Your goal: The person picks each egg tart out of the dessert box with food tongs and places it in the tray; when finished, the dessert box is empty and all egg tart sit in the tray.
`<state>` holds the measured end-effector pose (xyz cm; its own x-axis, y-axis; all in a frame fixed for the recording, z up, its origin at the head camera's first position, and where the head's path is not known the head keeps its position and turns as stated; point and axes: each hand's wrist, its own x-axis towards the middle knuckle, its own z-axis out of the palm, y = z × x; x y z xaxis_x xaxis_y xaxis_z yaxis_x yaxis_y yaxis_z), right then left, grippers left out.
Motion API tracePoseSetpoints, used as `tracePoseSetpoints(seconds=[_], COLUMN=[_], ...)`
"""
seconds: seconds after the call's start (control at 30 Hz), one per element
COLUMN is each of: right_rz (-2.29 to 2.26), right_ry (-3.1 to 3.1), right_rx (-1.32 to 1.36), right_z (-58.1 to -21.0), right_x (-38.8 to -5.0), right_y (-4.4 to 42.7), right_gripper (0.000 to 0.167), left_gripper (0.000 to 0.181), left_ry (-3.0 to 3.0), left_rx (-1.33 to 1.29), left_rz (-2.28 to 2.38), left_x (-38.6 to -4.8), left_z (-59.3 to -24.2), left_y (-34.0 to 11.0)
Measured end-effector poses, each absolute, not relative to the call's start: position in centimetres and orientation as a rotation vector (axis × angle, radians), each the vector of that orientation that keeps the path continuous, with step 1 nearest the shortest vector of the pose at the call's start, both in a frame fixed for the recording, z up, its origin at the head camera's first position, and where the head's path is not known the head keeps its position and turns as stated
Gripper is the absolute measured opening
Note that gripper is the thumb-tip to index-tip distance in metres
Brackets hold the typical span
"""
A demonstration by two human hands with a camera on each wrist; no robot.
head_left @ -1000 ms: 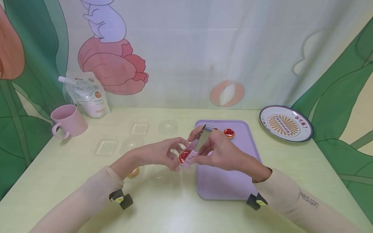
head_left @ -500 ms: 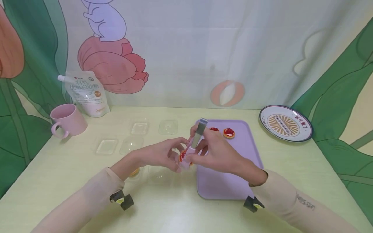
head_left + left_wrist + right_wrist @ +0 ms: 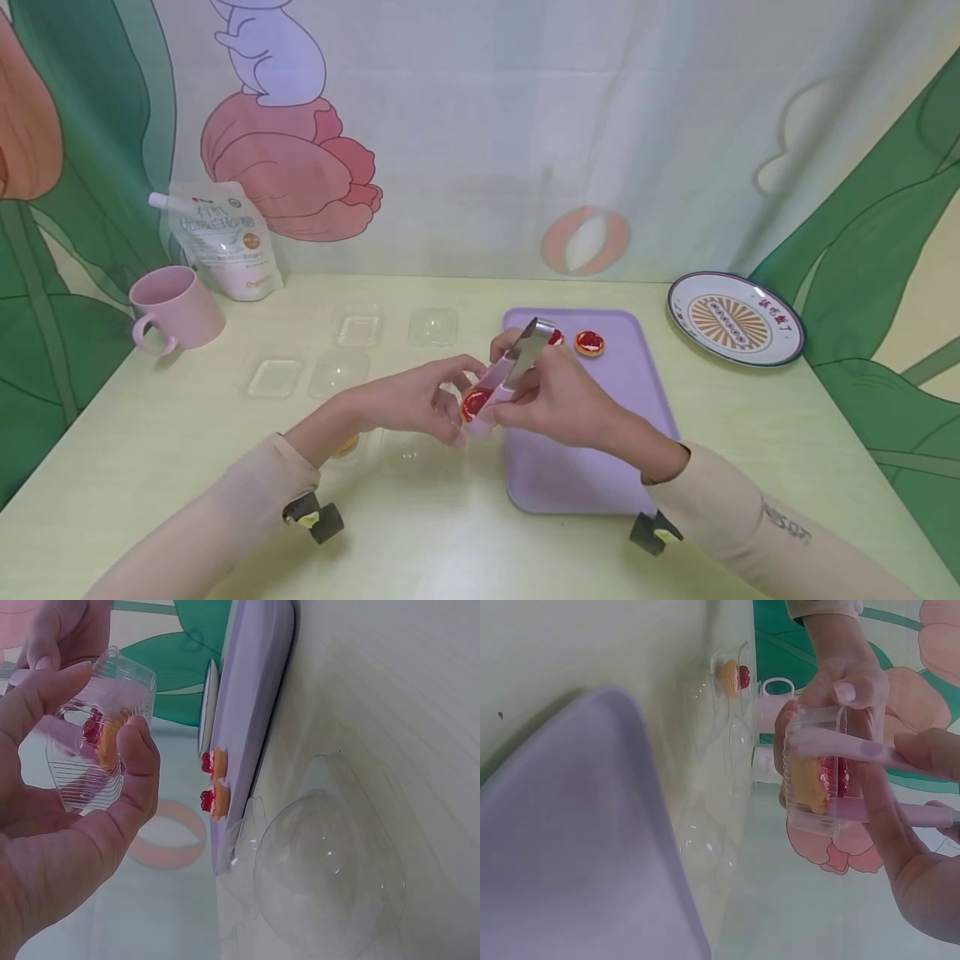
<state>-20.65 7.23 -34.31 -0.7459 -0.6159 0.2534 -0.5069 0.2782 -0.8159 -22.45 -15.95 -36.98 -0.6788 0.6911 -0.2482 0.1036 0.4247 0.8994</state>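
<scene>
My left hand [image 3: 412, 396] grips a small clear plastic box base [image 3: 814, 823] by its sides, lifted above the table. Inside it sits a tart [image 3: 475, 405] with a yellow crust and glossy red topping. With thumb and fingers my right hand [image 3: 577, 392] holds metal tongs [image 3: 531, 346] with pink tips. In the right wrist view the two pink tips [image 3: 840, 745] reach into the box on either side of the tart. Two more red-topped tarts [image 3: 590, 342] lie at the back of the purple tray [image 3: 585, 483], beyond my right hand.
Several clear boxes and domed lids [image 3: 339, 372] stand on the table left of the tray. A further tart [image 3: 347, 444] sits in one, partly behind my left wrist. A pink mug [image 3: 183, 312], a white pouch [image 3: 228, 246] and a patterned plate [image 3: 735, 321] are farther back.
The tongs' metal end tilted left and upright half a second ago, and now leans right again. My left hand with the box has hardly moved.
</scene>
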Motion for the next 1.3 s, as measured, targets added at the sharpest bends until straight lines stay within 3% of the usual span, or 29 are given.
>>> tracePoseSetpoints(seconds=[0.83, 1.3], right_rz=[-1.618, -1.751], right_ry=[2.358, 2.426], right_rx=[-0.954, -1.020], right_z=[-34.2, -31.4], right_x=[-20.4, -21.0], right_y=[7.3, 8.7], right_gripper=[0.039, 0.046], left_gripper=[0.074, 0.078], left_ry=[2.091, 2.331], left_rx=[0.657, 0.620], left_rz=[1.219, 1.155], left_x=[-22.5, -23.5], left_z=[-36.4, -37.0], left_y=[-16.4, -18.1])
